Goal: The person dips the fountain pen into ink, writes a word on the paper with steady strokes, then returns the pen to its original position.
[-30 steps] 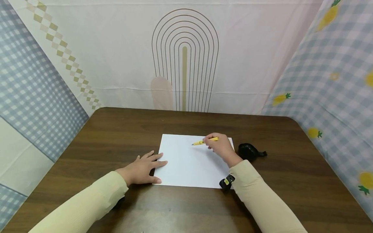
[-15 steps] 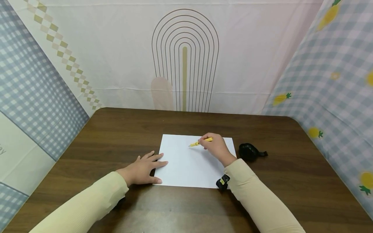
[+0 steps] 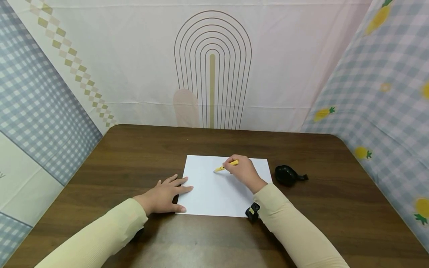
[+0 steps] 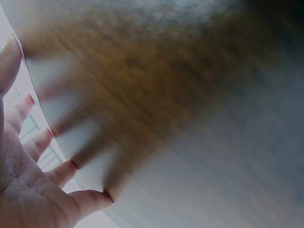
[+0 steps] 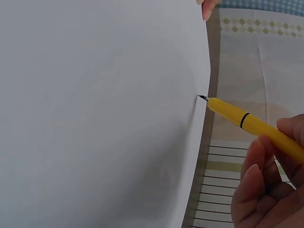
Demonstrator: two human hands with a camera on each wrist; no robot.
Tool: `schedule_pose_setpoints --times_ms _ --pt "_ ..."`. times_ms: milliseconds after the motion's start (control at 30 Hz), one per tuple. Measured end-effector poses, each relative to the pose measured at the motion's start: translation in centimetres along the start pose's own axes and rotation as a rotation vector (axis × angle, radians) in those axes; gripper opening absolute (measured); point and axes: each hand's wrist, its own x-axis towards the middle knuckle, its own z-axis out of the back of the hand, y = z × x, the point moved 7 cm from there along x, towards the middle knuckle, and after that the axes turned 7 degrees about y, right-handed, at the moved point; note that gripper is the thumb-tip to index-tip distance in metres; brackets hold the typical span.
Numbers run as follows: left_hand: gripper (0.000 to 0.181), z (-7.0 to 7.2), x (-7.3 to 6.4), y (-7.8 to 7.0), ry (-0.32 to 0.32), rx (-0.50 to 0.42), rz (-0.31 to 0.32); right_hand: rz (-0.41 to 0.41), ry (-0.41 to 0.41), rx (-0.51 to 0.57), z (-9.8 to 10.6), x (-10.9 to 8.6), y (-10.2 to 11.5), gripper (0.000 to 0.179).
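My right hand (image 3: 242, 170) pinches a yellow fountain pen (image 3: 228, 166) between thumb and fingers. The pen slants over a white sheet of paper (image 3: 207, 197), with its tip right at the surface near the middle. In the right wrist view the pen (image 5: 230, 112) shows a dark metal nib and a black ring round its barrel; no marks show on the sheet. My left hand (image 3: 163, 196) lies with fingers spread across the paper's left edge, some fingertips on the sheet. The left wrist view shows that hand (image 4: 33, 190) from the palm side, fingers apart.
A black rounded object with a narrow tail (image 3: 287, 175) lies on the brown wooden table (image 3: 144, 149), just right of the paper. A black wrist camera (image 3: 253, 212) hangs by my right cuff. Patterned cloths (image 3: 281, 56) close off the back and both sides.
My right hand has moved left and slightly towards me, carrying the fountain pen, whose tip has shifted the same way over the paper. The left hand has stayed in place.
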Motion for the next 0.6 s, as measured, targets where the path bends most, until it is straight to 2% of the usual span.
schedule_pose_setpoints --times_ms 233,600 --pt "0.069 0.07 -0.09 -0.29 0.003 -0.002 -0.004 -0.01 0.006 -0.027 -0.21 0.01 0.2 0.011" --pt "0.069 0.07 -0.01 -0.13 -0.001 0.007 -0.005 0.038 0.0 -0.05 0.0 0.08 0.72 0.004"
